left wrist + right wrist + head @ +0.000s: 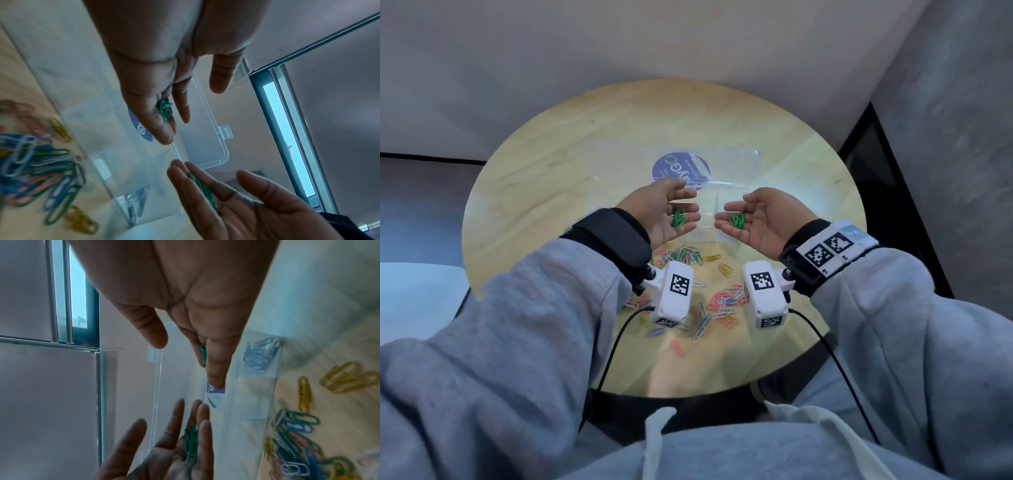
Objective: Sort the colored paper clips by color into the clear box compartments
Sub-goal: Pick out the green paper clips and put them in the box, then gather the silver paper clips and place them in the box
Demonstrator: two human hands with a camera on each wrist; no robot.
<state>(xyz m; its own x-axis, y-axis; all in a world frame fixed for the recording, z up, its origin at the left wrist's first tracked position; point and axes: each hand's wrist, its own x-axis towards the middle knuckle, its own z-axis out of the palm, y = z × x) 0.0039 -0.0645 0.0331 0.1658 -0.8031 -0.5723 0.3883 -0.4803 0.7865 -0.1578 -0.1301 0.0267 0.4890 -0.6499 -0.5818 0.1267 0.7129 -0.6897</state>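
Observation:
Both hands are held palm up over the clear box (736,187), fingertips facing each other with a small gap between. My left hand (671,212) carries a bunch of green clips (678,218) on its slightly cupped fingers, and the left wrist view shows the same bunch (163,110). My right hand (750,219) carries a second bunch of green clips (737,219), which appears edge-on (203,355) in the right wrist view. One box compartment holds blue clips (259,355). Mixed loose clips (724,303) lie on the round wooden table (544,192) under my wrists.
The box's open lid (726,160) with a round blue sticker (671,171) lies flat behind the box. More loose clips (688,255) lie against the box's near wall. Camera cables (616,342) trail off the table's near edge. A wall stands close behind the table.

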